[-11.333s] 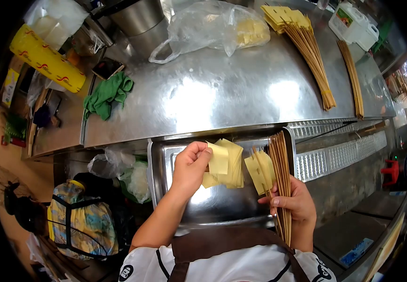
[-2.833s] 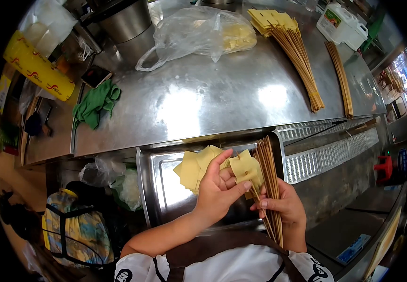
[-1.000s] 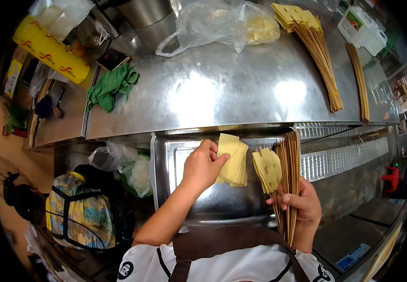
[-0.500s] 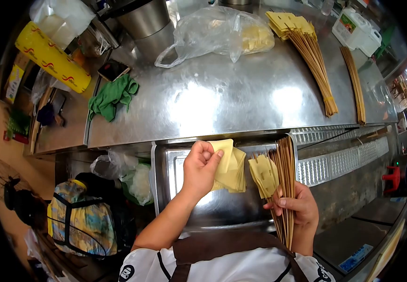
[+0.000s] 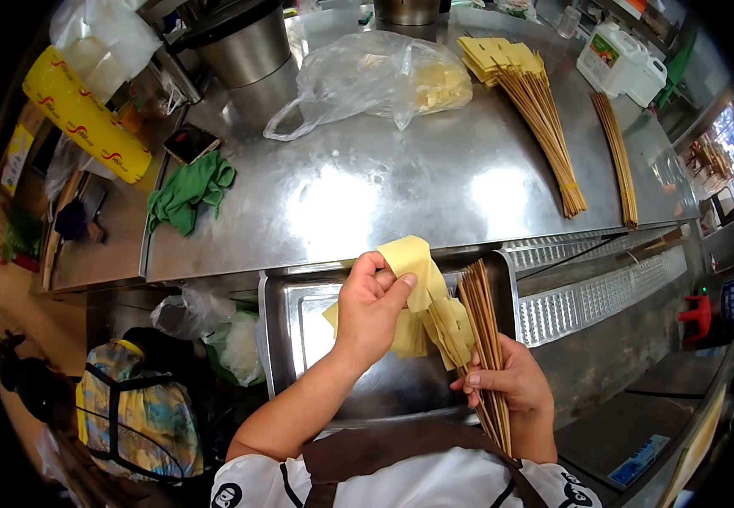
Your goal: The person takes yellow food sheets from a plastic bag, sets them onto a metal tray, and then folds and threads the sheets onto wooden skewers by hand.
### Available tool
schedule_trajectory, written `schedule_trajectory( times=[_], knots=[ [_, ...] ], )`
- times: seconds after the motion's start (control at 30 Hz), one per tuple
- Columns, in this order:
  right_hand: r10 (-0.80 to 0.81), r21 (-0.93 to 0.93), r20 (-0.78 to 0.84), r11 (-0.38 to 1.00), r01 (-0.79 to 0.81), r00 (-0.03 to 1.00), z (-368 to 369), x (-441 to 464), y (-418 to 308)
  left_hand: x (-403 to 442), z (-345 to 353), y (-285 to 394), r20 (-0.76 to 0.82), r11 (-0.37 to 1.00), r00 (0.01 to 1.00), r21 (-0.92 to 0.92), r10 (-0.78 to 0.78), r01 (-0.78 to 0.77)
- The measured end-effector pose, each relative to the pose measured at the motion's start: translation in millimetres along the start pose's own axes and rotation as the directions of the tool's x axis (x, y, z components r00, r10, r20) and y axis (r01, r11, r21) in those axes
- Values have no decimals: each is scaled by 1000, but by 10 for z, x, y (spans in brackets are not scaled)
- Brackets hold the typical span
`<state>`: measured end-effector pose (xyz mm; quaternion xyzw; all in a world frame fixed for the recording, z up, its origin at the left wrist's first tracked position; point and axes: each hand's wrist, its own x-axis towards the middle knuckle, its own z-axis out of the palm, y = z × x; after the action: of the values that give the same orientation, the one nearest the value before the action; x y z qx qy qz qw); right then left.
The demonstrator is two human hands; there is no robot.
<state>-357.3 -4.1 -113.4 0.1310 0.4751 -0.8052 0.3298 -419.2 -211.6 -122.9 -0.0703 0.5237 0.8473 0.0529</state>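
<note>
My left hand [image 5: 369, 309] pinches a thin yellow tofu skin sheet [image 5: 422, 269], which bends over the fingers. Its lower end meets the tofu skin pieces [image 5: 450, 330] threaded on skewers at my right hand; whether a skewer tip pierces it, I cannot tell. Wrapped in my right hand [image 5: 513, 385] is a bundle of bamboo skewers [image 5: 485, 317], some bearing those folded pieces and the others bare. Beneath both hands lies a metal tray [image 5: 299, 292]. More loose tofu skin sheets [image 5: 408, 340] rest in it, partly hidden by my left hand.
On the steel table [image 5: 299, 245] beyond the tray lie a plastic bag [image 5: 358, 80] of yellow pieces, filled skewers [image 5: 536, 110], bare skewers [image 5: 614, 161] and a green cloth [image 5: 191, 193]. White jugs [image 5: 617, 63] stand at the back right. A backpack [image 5: 143, 415] is at lower left.
My left hand has brought the sheet from above the loose stack rightward to the threaded pieces. My right hand has tilted the skewer bundle leftward. The camera view has shifted slightly.
</note>
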Motion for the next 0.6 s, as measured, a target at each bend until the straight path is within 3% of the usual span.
schedule_trajectory(
  times=[0.27,0.37,0.43,0.53,0.6],
  knots=[
    [-7,-4,-10,1000,6,1000,-1,13,6,-97,65,127,51,1000,998,6,22,-22],
    [-8,2,-13,1000,8,1000,-5,11,8,-156,107,88,16,997,997,29,78,-78],
    [-4,4,-20,1000,4,1000,-3,6,9,-214,101,11,86,963,976,165,200,-212],
    [-11,15,-24,1000,11,1000,8,2,9,-260,102,-80,147,945,959,189,242,-267],
    [-14,22,-26,1000,14,1000,1,4,18,-228,166,-39,62,974,976,83,208,-213]
  ],
)
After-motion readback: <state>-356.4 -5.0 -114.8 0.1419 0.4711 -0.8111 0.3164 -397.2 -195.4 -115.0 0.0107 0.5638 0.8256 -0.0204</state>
